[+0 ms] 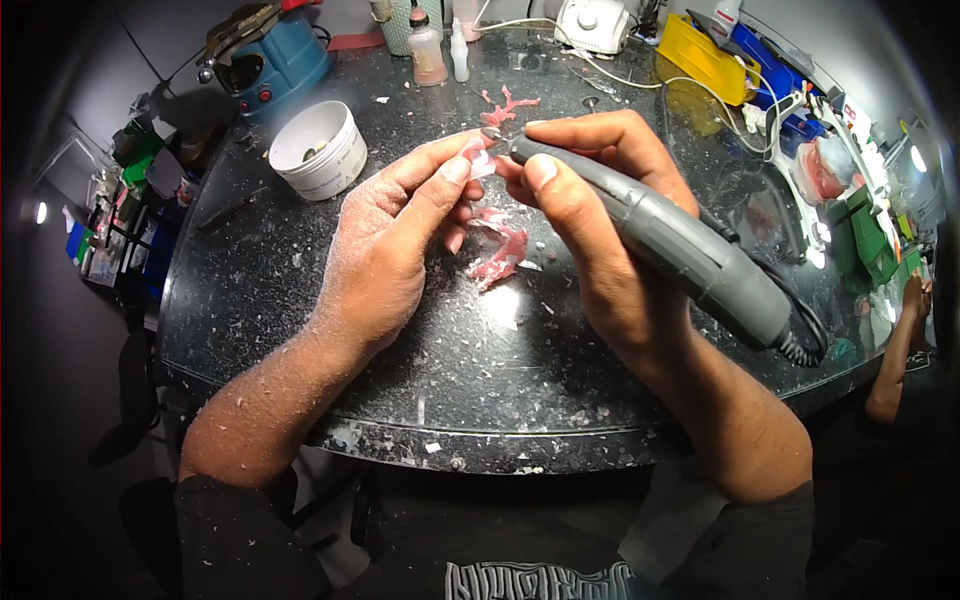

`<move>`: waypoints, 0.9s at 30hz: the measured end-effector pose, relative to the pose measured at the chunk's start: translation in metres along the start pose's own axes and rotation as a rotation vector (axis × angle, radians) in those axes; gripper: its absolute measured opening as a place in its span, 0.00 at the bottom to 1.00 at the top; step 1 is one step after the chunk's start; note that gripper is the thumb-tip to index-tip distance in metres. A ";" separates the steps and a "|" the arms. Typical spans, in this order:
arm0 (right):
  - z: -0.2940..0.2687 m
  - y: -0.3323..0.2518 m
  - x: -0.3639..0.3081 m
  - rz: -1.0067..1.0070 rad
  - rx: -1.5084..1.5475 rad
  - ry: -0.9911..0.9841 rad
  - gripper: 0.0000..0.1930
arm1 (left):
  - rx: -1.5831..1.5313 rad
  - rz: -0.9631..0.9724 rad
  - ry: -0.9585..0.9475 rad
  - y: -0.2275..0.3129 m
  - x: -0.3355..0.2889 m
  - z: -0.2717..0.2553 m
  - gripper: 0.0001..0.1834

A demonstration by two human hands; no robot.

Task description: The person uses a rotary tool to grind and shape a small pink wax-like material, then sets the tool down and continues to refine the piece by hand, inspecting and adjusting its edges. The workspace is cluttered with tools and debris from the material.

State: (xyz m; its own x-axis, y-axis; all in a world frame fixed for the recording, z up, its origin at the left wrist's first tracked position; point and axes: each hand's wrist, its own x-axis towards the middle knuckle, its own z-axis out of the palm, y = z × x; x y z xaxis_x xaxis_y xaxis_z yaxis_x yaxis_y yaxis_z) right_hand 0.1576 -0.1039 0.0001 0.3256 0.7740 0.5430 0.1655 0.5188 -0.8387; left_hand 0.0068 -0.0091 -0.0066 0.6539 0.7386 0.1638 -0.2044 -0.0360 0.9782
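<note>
At the far left, beyond the dust-coated left grip (385, 225), a blue machine (272, 65) is stationed at the rear of the tabletop (450, 390). Nearer that grip, ahead and to its left, a white tub (338, 172) is found standing upright. By the left grip, a small pink-and-white piece (482, 162) is held, pinched between thumb and forefinger. Well beyond it, a dropper bottle (427, 58) and a slim white bottle (460, 52) are stood side by side. Nearer than the held piece, a pink-and-white fragment (503, 260) is laid on the tabletop; a branched pink scrap (512, 107) is laid beyond. Well beyond the right grip (605, 200), a white control box (592, 27) is noted. The right grip is closed around a grey handpiece (690, 250), its nose directed at the held piece; whether contact is made cannot be clearly established. To that grip's right, a yellow bin (703, 62) is seen farther back, and a coiled cable (800, 347) is joined to the handpiece's rear. At the far right, another person's arm (893, 355) is partly shown.
</note>
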 end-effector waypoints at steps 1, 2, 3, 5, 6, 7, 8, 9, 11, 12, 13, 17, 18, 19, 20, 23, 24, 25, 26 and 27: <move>0.001 0.000 0.000 0.019 0.024 -0.009 0.10 | -0.036 -0.010 -0.019 0.001 0.000 -0.002 0.22; 0.001 -0.001 0.000 0.038 0.048 -0.017 0.09 | -0.071 -0.019 -0.039 0.002 0.000 -0.002 0.23; 0.002 -0.001 0.000 0.031 0.047 -0.009 0.09 | -0.076 -0.023 -0.037 0.003 0.000 -0.001 0.23; -0.001 0.002 0.003 0.003 0.006 -0.006 0.09 | -0.002 0.021 -0.028 0.003 0.002 -0.001 0.20; -0.002 0.003 0.003 -0.029 -0.034 0.000 0.09 | -0.003 0.018 -0.026 0.006 0.002 -0.001 0.20; -0.002 0.001 0.002 0.010 0.016 -0.002 0.09 | -0.058 -0.054 -0.025 0.009 0.002 -0.003 0.17; -0.002 0.003 0.002 0.015 0.017 -0.001 0.09 | -0.112 -0.125 -0.023 0.010 0.002 -0.005 0.14; -0.002 0.005 0.004 0.020 -0.010 0.004 0.08 | -0.156 -0.119 -0.001 0.006 0.004 -0.007 0.11; -0.003 0.005 0.004 0.022 -0.037 0.004 0.08 | -0.176 -0.138 -0.030 0.006 0.003 -0.012 0.11; -0.003 0.004 0.005 0.026 -0.037 0.007 0.08 | -0.195 -0.152 -0.058 0.006 0.003 -0.014 0.11; -0.004 0.003 0.006 0.047 -0.052 0.011 0.08 | -0.177 -0.148 -0.038 0.006 0.004 -0.012 0.10; -0.006 0.003 0.006 0.078 -0.017 0.016 0.08 | -0.129 -0.149 -0.024 0.008 0.003 -0.009 0.10; -0.006 0.002 0.005 0.099 0.000 0.017 0.08 | -0.128 -0.153 -0.026 0.007 0.003 -0.009 0.10; -0.006 0.002 0.005 0.101 0.002 0.020 0.08 | -0.120 -0.145 -0.023 0.007 0.003 -0.009 0.10; -0.006 0.003 0.005 0.103 0.004 0.023 0.08 | -0.113 -0.137 -0.019 0.007 0.003 -0.009 0.11; -0.005 0.002 0.004 0.112 0.045 0.025 0.08 | -0.101 -0.145 -0.018 0.009 0.002 -0.009 0.11; -0.005 0.002 0.005 0.113 0.044 0.018 0.08 | -0.100 -0.147 -0.018 0.009 0.001 -0.009 0.11; -0.004 0.001 0.005 0.113 0.043 0.015 0.08 | -0.097 -0.147 -0.017 0.009 0.002 -0.009 0.11; -0.004 0.001 0.005 0.114 0.042 0.013 0.08 | -0.094 -0.146 -0.014 0.009 0.002 -0.009 0.11; -0.004 0.001 0.004 0.124 0.056 0.013 0.08 | -0.094 -0.148 -0.015 0.009 0.001 -0.009 0.11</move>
State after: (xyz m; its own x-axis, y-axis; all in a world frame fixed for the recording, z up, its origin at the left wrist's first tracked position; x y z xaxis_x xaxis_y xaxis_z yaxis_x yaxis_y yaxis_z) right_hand 0.1628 -0.1015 0.0017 0.3524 0.8291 0.4340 0.0710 0.4388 -0.8958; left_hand -0.0005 -0.0023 0.0012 0.6924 0.7211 0.0219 -0.1721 0.1357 0.9757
